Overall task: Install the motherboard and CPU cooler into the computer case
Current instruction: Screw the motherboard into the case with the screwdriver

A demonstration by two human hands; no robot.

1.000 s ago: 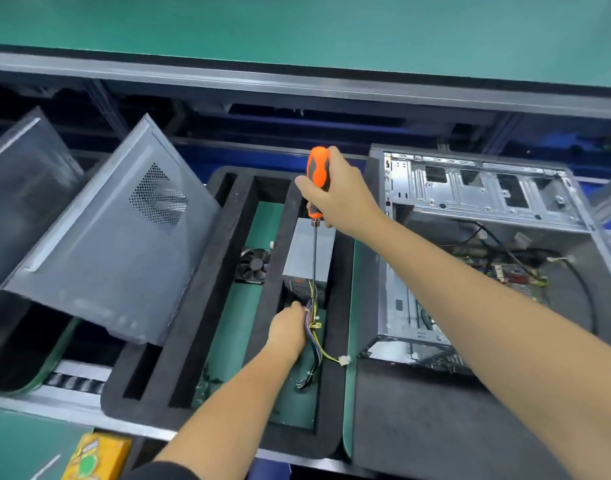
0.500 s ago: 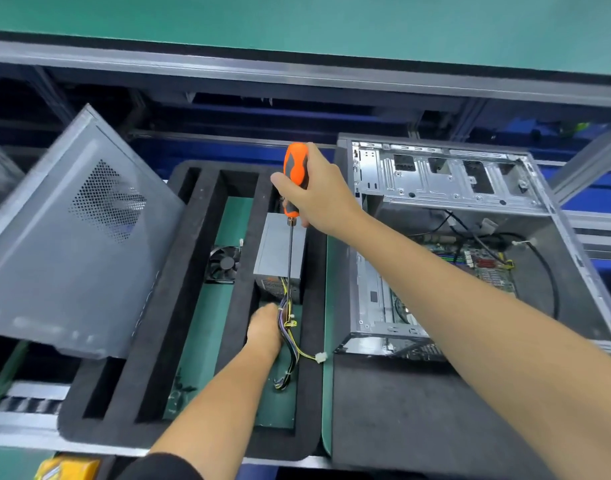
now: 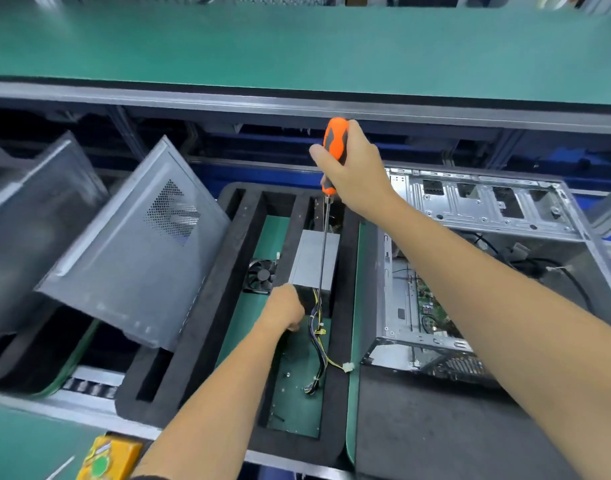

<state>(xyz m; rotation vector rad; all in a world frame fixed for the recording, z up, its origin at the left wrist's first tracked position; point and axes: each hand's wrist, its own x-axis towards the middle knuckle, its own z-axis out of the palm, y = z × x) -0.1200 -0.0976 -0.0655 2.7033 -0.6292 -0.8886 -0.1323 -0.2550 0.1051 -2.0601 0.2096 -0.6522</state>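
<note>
The open computer case (image 3: 477,206) lies on its side at the right, with the motherboard (image 3: 427,306) inside it. My right hand (image 3: 357,171) grips an orange-handled screwdriver (image 3: 335,147) upright above the black foam tray (image 3: 235,271); its long shaft points down over the grey power supply (image 3: 314,261). My left hand (image 3: 285,311) is down in the tray at the power supply's near left corner, beside its wire bundle (image 3: 318,334). Its fingers are curled under, and what they hold is hidden. A CPU cooler fan (image 3: 261,277) lies in the neighbouring tray slot.
A grey case side panel (image 3: 134,244) leans tilted over the tray's left side, with another panel (image 3: 30,216) behind it. A green bench surface (image 3: 297,46) runs across the back. A yellow object (image 3: 110,459) sits at the near edge. Black foam (image 3: 435,427) lies in front of the case.
My left hand shifted from the wire bundle to the power supply's near left corner. My right hand kept its grip on the screwdriver above the tray. The view swung and tilted upward.
</note>
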